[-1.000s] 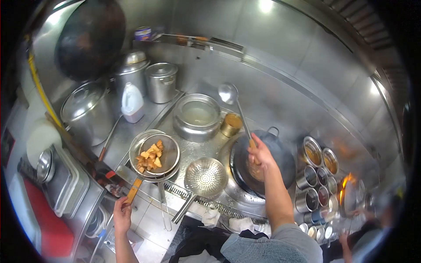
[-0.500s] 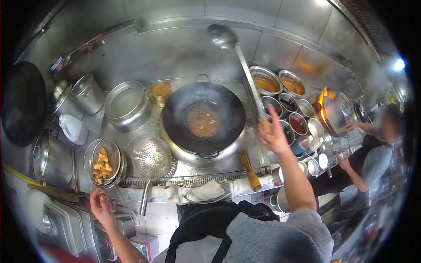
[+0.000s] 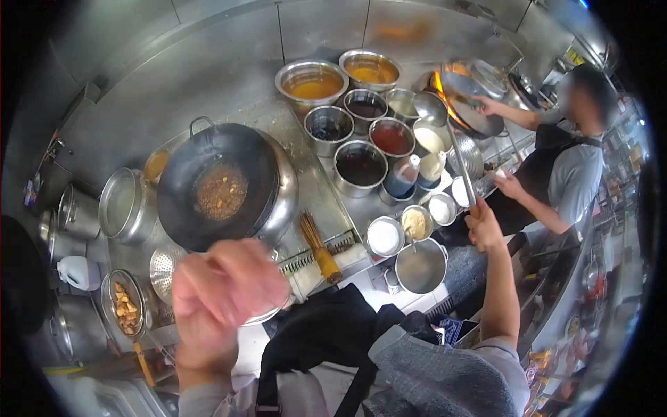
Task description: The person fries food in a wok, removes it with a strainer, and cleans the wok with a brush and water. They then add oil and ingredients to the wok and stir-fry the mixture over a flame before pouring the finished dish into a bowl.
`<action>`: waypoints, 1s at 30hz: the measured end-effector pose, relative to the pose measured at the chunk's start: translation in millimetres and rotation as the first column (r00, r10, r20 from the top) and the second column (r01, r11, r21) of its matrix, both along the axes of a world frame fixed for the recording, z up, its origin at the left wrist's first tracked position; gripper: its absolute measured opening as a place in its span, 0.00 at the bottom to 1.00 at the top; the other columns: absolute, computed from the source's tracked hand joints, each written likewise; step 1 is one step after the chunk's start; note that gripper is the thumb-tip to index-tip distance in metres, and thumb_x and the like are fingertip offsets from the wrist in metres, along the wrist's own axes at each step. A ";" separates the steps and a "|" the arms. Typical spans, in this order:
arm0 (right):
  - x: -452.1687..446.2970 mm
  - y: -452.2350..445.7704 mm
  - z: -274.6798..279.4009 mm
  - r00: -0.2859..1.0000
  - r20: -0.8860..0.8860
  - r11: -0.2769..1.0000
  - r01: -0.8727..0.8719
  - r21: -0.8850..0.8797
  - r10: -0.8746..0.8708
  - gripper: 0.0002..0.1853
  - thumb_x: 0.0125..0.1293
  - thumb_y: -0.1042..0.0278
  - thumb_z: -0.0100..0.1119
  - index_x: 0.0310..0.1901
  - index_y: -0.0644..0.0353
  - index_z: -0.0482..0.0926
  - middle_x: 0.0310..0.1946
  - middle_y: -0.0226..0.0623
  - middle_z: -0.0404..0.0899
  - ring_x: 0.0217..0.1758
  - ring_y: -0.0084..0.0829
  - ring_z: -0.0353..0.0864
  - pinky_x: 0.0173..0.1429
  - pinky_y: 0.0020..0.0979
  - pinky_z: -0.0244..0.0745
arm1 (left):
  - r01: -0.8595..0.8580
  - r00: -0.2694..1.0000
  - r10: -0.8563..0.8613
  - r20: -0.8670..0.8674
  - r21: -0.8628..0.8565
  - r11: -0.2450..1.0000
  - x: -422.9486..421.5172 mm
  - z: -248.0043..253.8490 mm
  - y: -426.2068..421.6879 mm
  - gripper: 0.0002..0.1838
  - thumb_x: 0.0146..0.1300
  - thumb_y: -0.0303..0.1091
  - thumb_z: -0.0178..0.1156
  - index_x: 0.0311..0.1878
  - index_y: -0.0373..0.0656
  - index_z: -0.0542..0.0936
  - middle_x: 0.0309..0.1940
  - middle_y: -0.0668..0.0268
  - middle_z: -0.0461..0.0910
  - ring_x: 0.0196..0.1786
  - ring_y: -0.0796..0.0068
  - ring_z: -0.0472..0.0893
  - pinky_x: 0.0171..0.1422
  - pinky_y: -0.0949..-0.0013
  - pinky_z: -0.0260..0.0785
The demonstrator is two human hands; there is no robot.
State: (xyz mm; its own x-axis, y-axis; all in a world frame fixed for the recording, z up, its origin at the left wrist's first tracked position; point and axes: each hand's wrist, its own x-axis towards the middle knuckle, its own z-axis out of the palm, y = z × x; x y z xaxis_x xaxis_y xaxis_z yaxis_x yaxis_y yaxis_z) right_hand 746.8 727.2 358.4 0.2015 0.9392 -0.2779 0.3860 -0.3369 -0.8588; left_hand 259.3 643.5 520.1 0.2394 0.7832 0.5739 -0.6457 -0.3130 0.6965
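Note:
My right hand (image 3: 484,226) is closed around the wooden grip of a long-handled ladle (image 3: 461,161). Its round metal bowl is above the sauce pots at the right. My left hand (image 3: 226,288), raised close to the camera and blurred, has its fingers curled in; whatever may be in them is hidden. Beyond it sits a black wok (image 3: 174,184) on the stove, with brown sauce (image 3: 221,192) and small bits in its bottom. At the left, a strainer (image 3: 105,306) contains fried brown pieces (image 3: 126,309). A perforated skimmer (image 3: 165,271) is partly hidden behind my left hand.
Steel pots of dark sauce (image 3: 360,167), red sauce (image 3: 391,137) and yellow liquid (image 3: 314,85) crowd the counter. A bamboo brush (image 3: 321,251) lies at the stove's front edge. On the right, a co-worker (image 3: 575,163) handles a pan (image 3: 479,125) beside flames (image 3: 439,85).
The view has swung right. My left hand has risen from beside the strainer toward the camera. My right hand has brought the ladle from above the wok's right side to the sauce pots.

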 end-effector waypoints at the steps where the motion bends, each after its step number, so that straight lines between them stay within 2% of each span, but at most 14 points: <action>1: 6.1 -1.9 -1.0 0.997 0.071 1.000 0.012 0.021 -0.013 0.37 0.59 0.85 0.52 0.72 0.63 0.53 0.36 0.40 0.75 0.14 0.23 0.69 0.16 0.28 0.64 | 0.130 0.991 -0.128 0.048 -0.034 0.991 24.4 23.1 -0.4 0.10 0.68 0.38 0.59 0.36 0.46 0.70 0.35 0.63 0.74 0.42 0.66 0.73 0.43 0.58 0.72; 4: 39.4 11.5 -30.1 0.949 0.313 0.995 0.002 -0.098 0.029 0.40 0.58 0.79 0.54 0.73 0.61 0.51 0.45 0.53 0.77 0.20 0.38 0.79 0.23 0.36 0.74 | 0.398 0.883 -0.434 0.178 0.207 0.894 81.5 40.7 15.8 0.07 0.70 0.35 0.57 0.36 0.48 0.71 0.37 0.61 0.79 0.42 0.64 0.76 0.43 0.60 0.71; 5: 83.6 24.7 -85.2 0.835 0.537 0.985 -0.169 0.038 0.123 0.41 0.58 0.76 0.53 0.74 0.60 0.50 0.50 0.61 0.76 0.35 0.55 0.83 0.40 0.47 0.79 | 0.420 0.857 -0.462 0.228 0.211 0.883 94.7 44.4 13.7 0.07 0.70 0.36 0.57 0.36 0.47 0.72 0.37 0.61 0.79 0.41 0.64 0.76 0.43 0.60 0.71; 8: 77.6 32.1 -103.2 0.629 0.773 0.962 -0.252 0.103 0.083 0.41 0.58 0.77 0.51 0.74 0.61 0.49 0.50 0.65 0.76 0.47 0.62 0.79 0.53 0.51 0.74 | 0.424 0.805 -0.470 0.361 0.203 0.883 126.1 50.7 6.2 0.08 0.70 0.39 0.55 0.37 0.46 0.74 0.36 0.61 0.79 0.39 0.67 0.75 0.42 0.63 0.69; 12: 65.5 28.2 -97.7 0.683 0.715 0.978 -0.210 -0.001 0.147 0.41 0.58 0.78 0.49 0.74 0.62 0.47 0.42 0.65 0.79 0.46 0.60 0.79 0.52 0.52 0.73 | 0.355 0.765 -0.397 0.506 0.182 0.917 151.1 55.1 -5.4 0.12 0.71 0.42 0.53 0.38 0.44 0.76 0.34 0.61 0.80 0.36 0.69 0.73 0.41 0.66 0.67; 18: 80.9 23.9 -93.9 0.751 0.605 0.959 -0.269 -0.085 0.264 0.45 0.55 0.79 0.52 0.74 0.66 0.43 0.46 0.65 0.76 0.51 0.60 0.77 0.58 0.46 0.71 | 0.194 0.697 -0.221 0.682 0.117 0.974 173.7 59.7 -28.6 0.19 0.72 0.48 0.50 0.40 0.42 0.80 0.32 0.60 0.81 0.31 0.74 0.71 0.40 0.70 0.64; 20: 69.5 22.9 -71.2 0.814 0.510 0.960 -0.221 -0.170 0.277 0.45 0.54 0.78 0.52 0.74 0.65 0.43 0.45 0.66 0.76 0.49 0.59 0.78 0.55 0.45 0.73 | 0.160 0.691 -0.193 0.697 0.113 0.981 177.5 57.4 -30.8 0.20 0.73 0.49 0.50 0.41 0.41 0.81 0.32 0.60 0.81 0.30 0.75 0.70 0.39 0.71 0.63; 21: 60.7 20.7 -58.9 0.849 0.466 0.967 -0.188 -0.171 0.247 0.46 0.55 0.78 0.53 0.75 0.62 0.43 0.36 0.57 0.78 0.32 0.51 0.80 0.36 0.44 0.77 | 0.156 0.652 -0.242 0.719 0.185 0.970 179.3 54.2 -26.7 0.20 0.72 0.50 0.51 0.39 0.41 0.80 0.33 0.59 0.81 0.31 0.75 0.70 0.39 0.71 0.63; 22: 60.0 20.7 -54.1 0.846 0.470 0.966 -0.195 -0.167 0.252 0.46 0.55 0.78 0.53 0.75 0.62 0.43 0.36 0.57 0.78 0.32 0.51 0.80 0.36 0.44 0.77 | 0.147 0.612 -0.291 0.735 0.257 0.955 178.4 54.2 -20.9 0.21 0.70 0.51 0.53 0.38 0.41 0.80 0.34 0.57 0.80 0.31 0.74 0.71 0.38 0.71 0.63; 25: 48.5 18.8 -31.0 0.995 -0.059 0.966 -0.091 -0.241 0.079 0.45 0.59 0.79 0.52 0.76 0.47 0.45 0.21 0.33 0.69 0.11 0.23 0.64 0.14 0.26 0.60 | 0.246 0.728 -0.384 0.569 0.306 0.920 154.7 54.4 -9.5 0.19 0.73 0.50 0.49 0.38 0.44 0.76 0.34 0.58 0.80 0.33 0.71 0.71 0.40 0.68 0.63; 26: 48.6 20.3 -32.4 0.995 -0.057 0.965 -0.098 -0.245 0.086 0.45 0.59 0.79 0.52 0.76 0.47 0.45 0.21 0.33 0.69 0.11 0.23 0.64 0.14 0.26 0.60 | 0.304 0.770 -0.427 0.475 0.315 0.899 141.9 55.7 -5.0 0.18 0.74 0.49 0.47 0.37 0.45 0.75 0.33 0.59 0.79 0.34 0.69 0.72 0.40 0.66 0.63; 28: 57.7 20.8 -37.0 0.852 -0.485 0.967 0.085 -0.240 -0.195 0.37 0.60 0.78 0.52 0.71 0.44 0.57 0.22 0.32 0.69 0.13 0.21 0.65 0.14 0.26 0.62 | 0.433 0.809 -0.520 0.275 0.320 0.843 118.9 57.9 6.5 0.16 0.76 0.47 0.43 0.37 0.47 0.71 0.33 0.61 0.78 0.36 0.65 0.73 0.42 0.62 0.62; 29: 61.2 19.1 -44.1 0.654 -0.722 0.968 0.061 -0.245 -0.224 0.12 0.62 0.75 0.53 0.46 0.47 0.70 0.23 0.32 0.71 0.14 0.19 0.66 0.15 0.24 0.63 | 0.497 0.807 -0.565 0.169 0.322 0.806 111.3 58.6 14.8 0.16 0.77 0.46 0.42 0.36 0.48 0.70 0.33 0.61 0.78 0.37 0.64 0.73 0.42 0.60 0.62; 30: 65.0 17.4 -62.7 0.498 -0.841 0.977 0.067 -0.204 -0.210 0.09 0.61 0.75 0.54 0.40 0.46 0.70 0.23 0.31 0.72 0.14 0.19 0.66 0.16 0.22 0.65 | 0.504 0.814 -0.572 0.102 0.365 0.783 105.9 48.6 29.1 0.17 0.76 0.51 0.43 0.38 0.49 0.70 0.33 0.61 0.79 0.38 0.64 0.71 0.41 0.58 0.61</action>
